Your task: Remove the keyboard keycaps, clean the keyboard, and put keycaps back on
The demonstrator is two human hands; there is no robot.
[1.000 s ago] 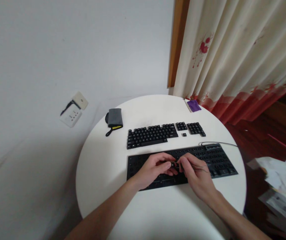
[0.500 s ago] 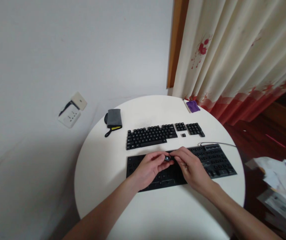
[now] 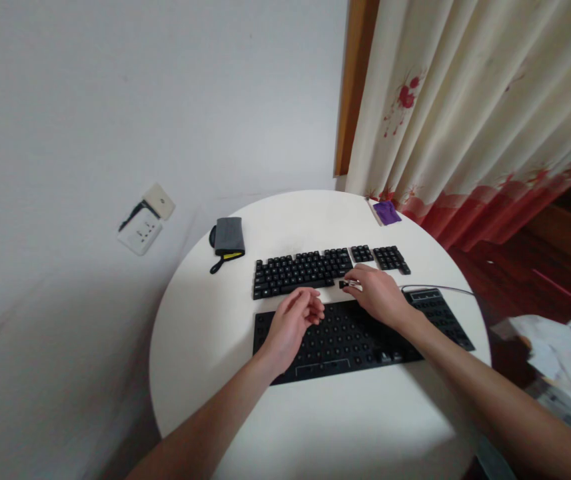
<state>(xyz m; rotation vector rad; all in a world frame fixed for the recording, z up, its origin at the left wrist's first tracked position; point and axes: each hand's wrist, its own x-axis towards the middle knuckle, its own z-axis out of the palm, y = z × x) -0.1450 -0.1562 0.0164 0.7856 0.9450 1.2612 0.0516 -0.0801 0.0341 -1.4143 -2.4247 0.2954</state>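
Note:
A black keyboard base (image 3: 345,337) with its keycaps stripped lies on the round white table (image 3: 205,320). Beyond it the removed keycaps (image 3: 298,270) are laid out in rows in keyboard order. My right hand (image 3: 378,293) reaches over the base's far edge and pinches a small black keycap (image 3: 344,285) just below the laid-out rows. My left hand (image 3: 292,320) hovers over the left part of the base, fingers loosely curled, nothing in it.
A grey pouch with a yellow edge (image 3: 228,238) sits at the table's back left. A purple cloth (image 3: 386,212) lies at the back right by the curtain (image 3: 465,120). A cable (image 3: 440,288) runs from the keyboard. Papers (image 3: 565,360) lie at the right.
Both hands were together over the middle of the keyboard base, working a keycap. My right hand has since carried the keycap forward to the laid-out rows; my left hand has drawn back, empty.

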